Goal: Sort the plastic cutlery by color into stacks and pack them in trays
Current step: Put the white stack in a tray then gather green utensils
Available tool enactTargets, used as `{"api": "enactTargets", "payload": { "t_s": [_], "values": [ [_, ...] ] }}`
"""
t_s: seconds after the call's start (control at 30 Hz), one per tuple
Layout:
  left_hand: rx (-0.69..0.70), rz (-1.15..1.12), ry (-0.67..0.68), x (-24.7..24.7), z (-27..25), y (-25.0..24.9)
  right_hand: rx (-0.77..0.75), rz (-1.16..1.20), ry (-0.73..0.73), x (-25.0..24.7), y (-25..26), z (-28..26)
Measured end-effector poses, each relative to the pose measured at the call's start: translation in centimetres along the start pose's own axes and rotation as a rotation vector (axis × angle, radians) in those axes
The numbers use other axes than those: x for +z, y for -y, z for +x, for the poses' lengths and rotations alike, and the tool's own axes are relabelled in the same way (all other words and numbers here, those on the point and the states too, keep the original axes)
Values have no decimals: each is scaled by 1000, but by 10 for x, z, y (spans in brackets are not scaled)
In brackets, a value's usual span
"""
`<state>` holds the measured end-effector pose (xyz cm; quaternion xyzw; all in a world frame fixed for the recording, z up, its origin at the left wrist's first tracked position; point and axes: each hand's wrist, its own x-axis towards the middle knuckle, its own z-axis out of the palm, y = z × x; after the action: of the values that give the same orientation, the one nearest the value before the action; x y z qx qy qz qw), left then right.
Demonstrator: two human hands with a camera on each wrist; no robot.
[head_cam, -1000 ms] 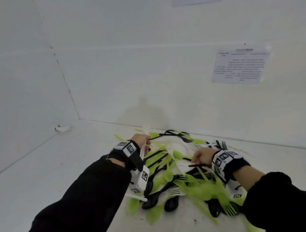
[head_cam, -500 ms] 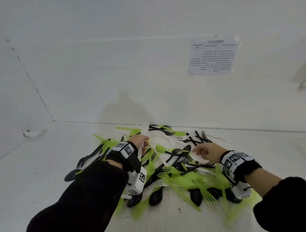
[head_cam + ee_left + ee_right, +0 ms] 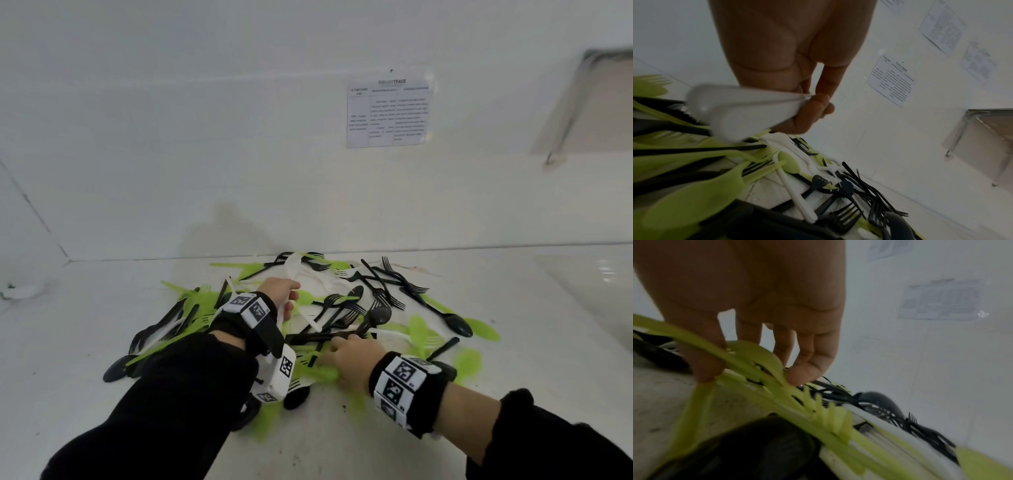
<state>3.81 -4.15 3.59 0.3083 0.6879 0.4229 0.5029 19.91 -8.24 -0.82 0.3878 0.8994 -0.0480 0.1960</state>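
Note:
A mixed pile of green, black and white plastic cutlery [image 3: 370, 308] lies on the white table. My left hand [image 3: 286, 296] is over the pile's left side and grips a bundle of white spoons [image 3: 735, 110]; their handles run up through the curled fingers. My right hand [image 3: 346, 353] is down on the near part of the pile. Its thumb [image 3: 705, 366] and fingertips [image 3: 803, 373] pinch green cutlery, with a green fork [image 3: 824, 412] lying just below them. Black forks and spoons [image 3: 376, 315] lie beyond the right hand.
A metal tray [image 3: 603, 102] leans against the wall at the upper right, and a pale glossy surface [image 3: 603, 294] sits at the right edge. A printed sheet [image 3: 388, 113] hangs on the back wall [image 3: 205, 137], just behind the pile.
The right hand has let go of a dark piece, then dropped toward me onto the green pieces. The left hand keeps its white bundle. The view has swung right.

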Motion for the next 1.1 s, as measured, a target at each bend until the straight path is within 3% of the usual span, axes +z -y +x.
{"api": "enactTargets", "payload": {
  "t_s": [0.17, 0.4, 0.47, 0.67, 0.73, 0.83, 0.9, 1.0, 1.1],
  "values": [
    [1, -5, -23, -8, -10, -1, 57, 7, -127, 4, -9, -13],
    [12, -2, -45, -27, -27, 0, 437, 270, -219, -6, -69, -30],
    [14, 3, -51, -31, -33, 2, 481, 398, -256, -8, -82, -30],
    [17, -6, -73, -49, -47, 9, 312, 533, -137, -11, -88, -36],
    [23, -12, -78, -58, -50, 11, 271, 469, -72, -11, -81, -35],
    [22, -21, -82, -73, -53, 16, 249, 256, -149, -12, -64, -28],
    [10, -36, -89, -84, -57, 20, 145, 247, -179, -13, -44, -24],
    [-32, -34, -88, -100, -66, 27, -80, 290, 18, -15, -2, -19],
    [-48, -48, -93, -113, -72, 36, -84, 131, 121, -14, 27, -7]
  ]
}}
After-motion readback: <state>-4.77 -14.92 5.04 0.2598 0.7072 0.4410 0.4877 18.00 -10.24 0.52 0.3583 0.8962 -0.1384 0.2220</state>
